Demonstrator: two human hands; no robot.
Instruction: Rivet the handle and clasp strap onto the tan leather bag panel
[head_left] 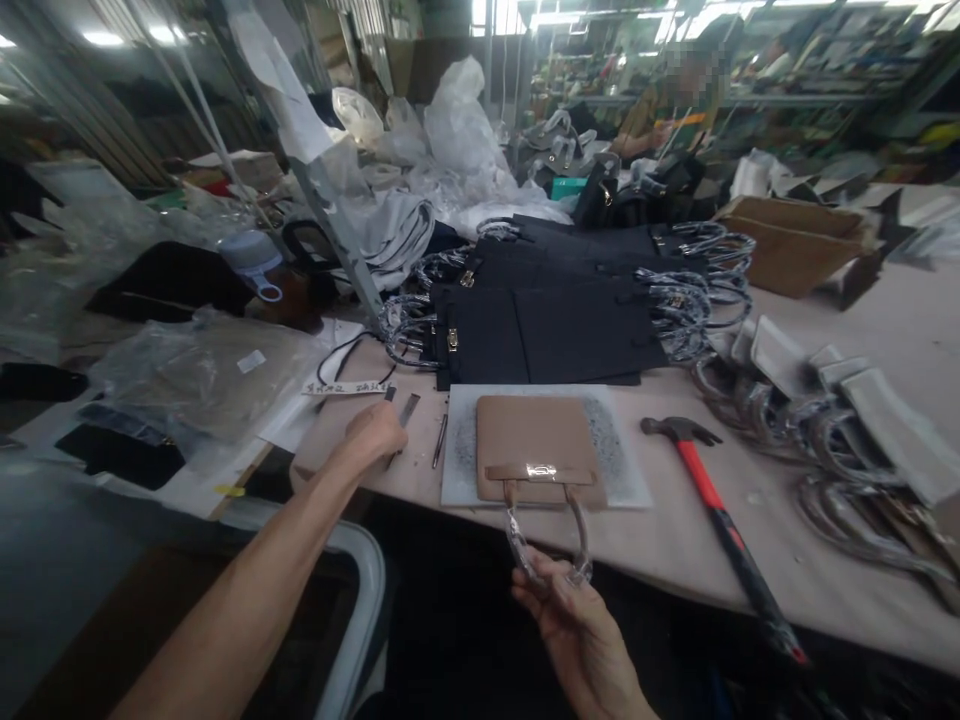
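Observation:
A tan handbag lies flat on a pale, speckled board at the table's front edge. Its plastic-wrapped handle loop hangs toward me, and my right hand is closed around the loop's end. A shiny metal clasp sits on the bag's strap. Left of the board, my left hand is closed at the flat metal tools; its fingertips are partly hidden, so what it grips is unclear. A thin dark metal rod rests between that hand and the board.
Black bag panels with wrapped handles are stacked behind the board. A red and black claw hammer lies to the right, near more wrapped handles. A grey metal post rises at left. Beyond it is heaped clear plastic.

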